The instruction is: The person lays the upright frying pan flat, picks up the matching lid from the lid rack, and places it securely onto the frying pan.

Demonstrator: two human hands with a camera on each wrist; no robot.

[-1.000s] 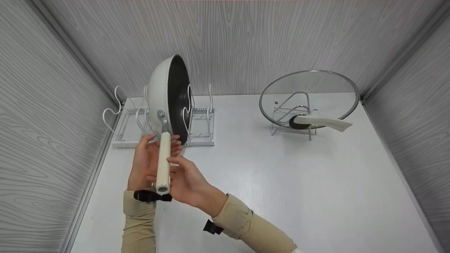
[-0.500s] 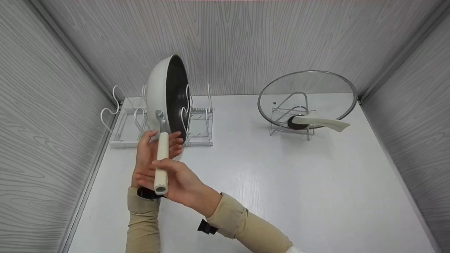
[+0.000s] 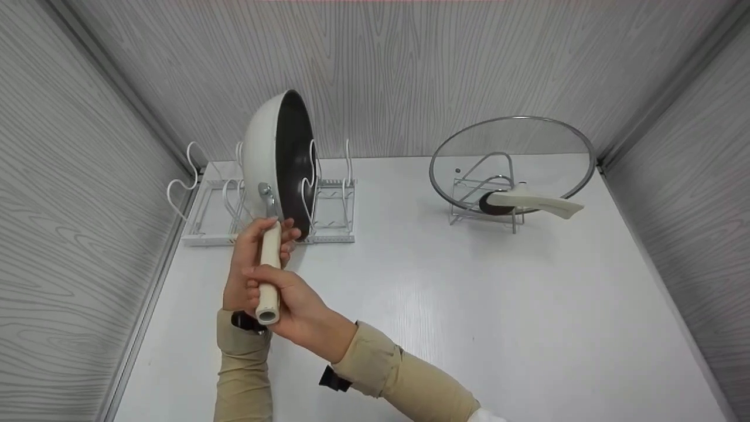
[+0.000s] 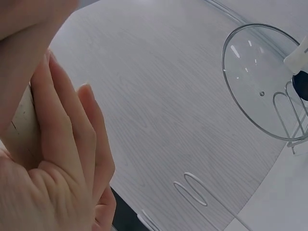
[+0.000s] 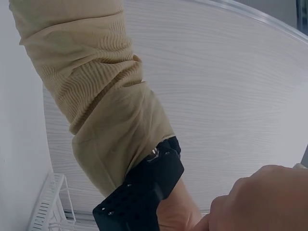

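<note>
A deep frying pan (image 3: 259,152), white outside and dark inside, stands on its edge in a white wire rack (image 3: 334,240) at the left. Its cream handle (image 3: 270,246) points toward me. My left hand (image 3: 241,272) grips the handle near the pan, thumb on top and fingertips showing on the right side. Closer to the handle's end, my right hand (image 3: 299,305) holds it with the thumb across the top. In the left wrist view, fingers (image 4: 57,130) curl beside the handle (image 4: 24,130). The right wrist view shows a hand (image 5: 269,202) at the bottom, the handle mostly hidden.
A glass lid (image 3: 545,146) leans upright in a small metal stand (image 3: 460,217) at the right, its cream handle (image 3: 542,203) jutting forward. Grey wood-grain walls (image 3: 387,76) enclose the white tabletop (image 3: 469,305) at the back and sides. Wire loops (image 3: 193,170) rise left of the pan.
The left hand's fingers and thumb have curled in round the handle, where they were spread beneath it. The right hand has moved slightly left and tightened its grip. The pan stays in the rack.
</note>
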